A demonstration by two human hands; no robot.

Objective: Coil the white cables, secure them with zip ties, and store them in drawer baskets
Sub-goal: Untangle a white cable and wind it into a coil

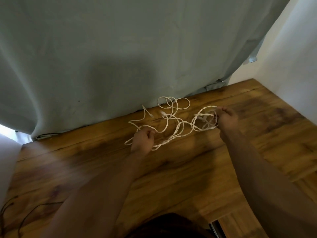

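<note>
Fingers of our right hand curl round a few loops of the thin white braided cables; our left hand clenches on a strand nearer us. Between and beyond the hands the rest sprawls tangled on the brown wooden tabletop. We judge it light, limp and prone to snagging, best taken near the small end plugs and fed loop by loop. Motion blur smears both grips; how many cables there are we cannot tell. Zip ties and drawer baskets are out of view; grey cloth hangs beyond.
</note>
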